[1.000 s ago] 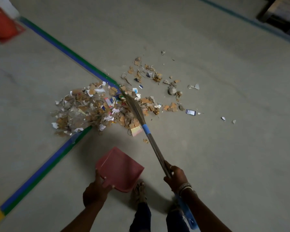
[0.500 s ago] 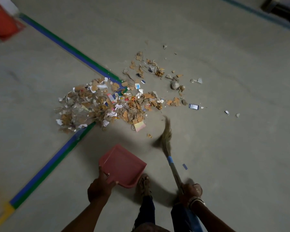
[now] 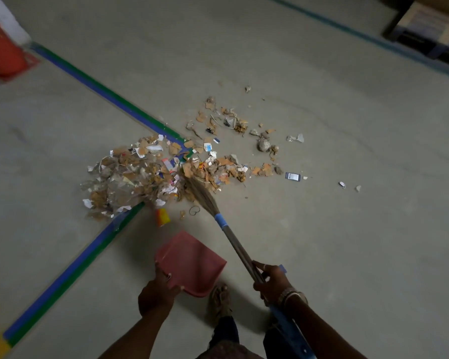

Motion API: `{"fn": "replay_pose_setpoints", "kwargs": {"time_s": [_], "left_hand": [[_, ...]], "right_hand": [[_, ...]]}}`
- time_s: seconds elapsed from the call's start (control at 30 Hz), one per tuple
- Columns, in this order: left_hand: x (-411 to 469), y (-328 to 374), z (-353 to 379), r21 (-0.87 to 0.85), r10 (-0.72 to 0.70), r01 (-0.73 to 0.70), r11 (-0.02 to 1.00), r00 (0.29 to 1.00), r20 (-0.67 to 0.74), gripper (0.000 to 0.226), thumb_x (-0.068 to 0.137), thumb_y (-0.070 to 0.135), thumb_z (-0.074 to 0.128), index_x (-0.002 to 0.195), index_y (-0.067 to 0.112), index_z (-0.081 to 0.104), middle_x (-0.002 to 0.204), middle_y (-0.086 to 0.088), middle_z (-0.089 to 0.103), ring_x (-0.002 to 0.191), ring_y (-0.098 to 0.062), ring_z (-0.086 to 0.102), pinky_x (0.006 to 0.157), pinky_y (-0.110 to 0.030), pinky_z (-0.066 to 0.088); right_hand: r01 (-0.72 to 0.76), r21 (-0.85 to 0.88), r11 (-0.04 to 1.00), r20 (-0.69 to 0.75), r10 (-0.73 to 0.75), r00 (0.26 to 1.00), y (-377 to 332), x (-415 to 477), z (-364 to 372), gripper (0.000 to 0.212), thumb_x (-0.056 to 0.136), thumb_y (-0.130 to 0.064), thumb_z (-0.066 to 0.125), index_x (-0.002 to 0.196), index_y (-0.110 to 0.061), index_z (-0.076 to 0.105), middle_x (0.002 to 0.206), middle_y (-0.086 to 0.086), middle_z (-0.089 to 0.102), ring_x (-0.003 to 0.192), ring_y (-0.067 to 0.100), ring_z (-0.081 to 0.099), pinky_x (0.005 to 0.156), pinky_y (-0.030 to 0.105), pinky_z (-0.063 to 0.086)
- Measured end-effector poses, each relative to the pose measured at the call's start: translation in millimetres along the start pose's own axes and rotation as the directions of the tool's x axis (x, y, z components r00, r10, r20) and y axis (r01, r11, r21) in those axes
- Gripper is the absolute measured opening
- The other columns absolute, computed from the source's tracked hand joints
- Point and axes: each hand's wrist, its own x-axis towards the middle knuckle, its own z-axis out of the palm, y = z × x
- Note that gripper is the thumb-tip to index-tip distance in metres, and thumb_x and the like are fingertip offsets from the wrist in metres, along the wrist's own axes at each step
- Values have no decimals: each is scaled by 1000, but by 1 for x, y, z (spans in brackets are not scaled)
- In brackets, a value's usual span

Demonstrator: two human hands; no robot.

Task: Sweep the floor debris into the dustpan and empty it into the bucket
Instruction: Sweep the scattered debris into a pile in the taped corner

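**Hands.** My left hand grips the rear edge of the pink dustpan, fingers curled around it. My right hand is clamped on the shaft of the broom. Bangles sit on that wrist. The two hands are apart, with my sandalled foot between them.

**Dustpan.** It is held low over the floor, mouth facing the debris. I cannot tell whether it touches the floor.

**Broom.** The shaft slants away from me and to the left. A blue band joins it to the bristles, whose tips lie in the near edge of the heap.

**Debris.** The main heap is cardboard scraps, paper and clear film. It covers the corner where the blue-and-green floor tape bends. A thinner scatter runs right and farther out, ending near a small blue-and-white card. A yellow-orange piece and a dark loop lie between the heap and the dustpan.

**Bucket.** The red bucket stands at far upper left, well apart from the heap, near the tape line's far end.

**Surroundings.** A pallet sits at upper right.
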Motion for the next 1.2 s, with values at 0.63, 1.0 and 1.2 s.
{"fn": "replay_pose_setpoints", "kwargs": {"time_s": [0.63,1.0,1.2], "left_hand": [[19,158,7,33,149,-150,988,989,18,109,75,63,74,157,30,11,118,-10,71,103,-35,67,80,-39,50],[35,297,43,87,80,-80,993,997,11,109,75,65,73,158,34,9,117,-18,67,105,-38,65,82,-40,47],[32,340,62,196,108,-111,974,994,28,109,76,72,66,157,40,1,114,-16,67,100,-37,65,80,-40,51]], "right_hand": [[-280,300,912,-368,382,848,125,3,-186,65,80,1,73,140,-13,53,73,14,70,47,24,61,42,34,55],[-330,267,905,-353,411,841,160,134,-327,61,77,-6,76,134,-11,57,89,16,70,53,26,66,47,39,59],[-237,13,972,-150,236,960,153,190,-330,59,73,-19,79,129,-16,62,98,10,71,80,28,72,71,43,62]]}}
